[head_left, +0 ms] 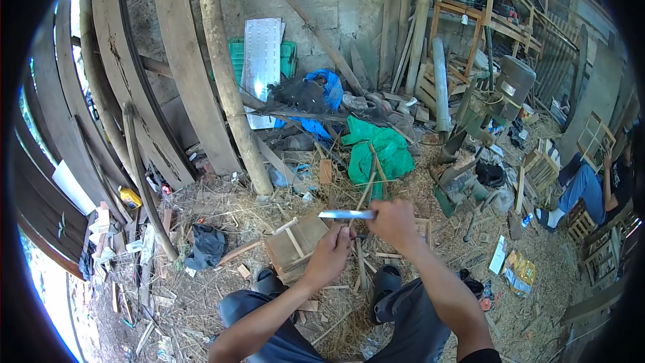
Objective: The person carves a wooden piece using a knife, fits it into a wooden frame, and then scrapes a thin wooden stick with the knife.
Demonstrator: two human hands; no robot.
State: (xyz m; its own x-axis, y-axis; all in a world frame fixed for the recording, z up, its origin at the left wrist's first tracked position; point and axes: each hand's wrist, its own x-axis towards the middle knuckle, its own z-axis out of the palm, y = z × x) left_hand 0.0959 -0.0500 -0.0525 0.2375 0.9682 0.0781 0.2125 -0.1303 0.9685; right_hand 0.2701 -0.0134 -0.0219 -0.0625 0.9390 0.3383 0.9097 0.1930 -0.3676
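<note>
My right hand [395, 223] is closed around the handle of a knife. Its bright, broad blade [346, 214] points left and lies level, just above my left hand [329, 250]. The left fingers are pinched together on a thin stick [367, 188], which slants up and away behind the blade. Whether the edge touches the stick I cannot tell. Below and left of the hands, a shallow wooden frame with a panel [295, 245] lies on the ground near my left foot.
Wood scraps and straw litter the ground. A green plastic sheet [379, 151] lies ahead, and a leaning pole [232, 81] stands left of it. A black bag [207, 247] is on the left. At right are a machine with a motor [516, 81] and a seated person [584, 191].
</note>
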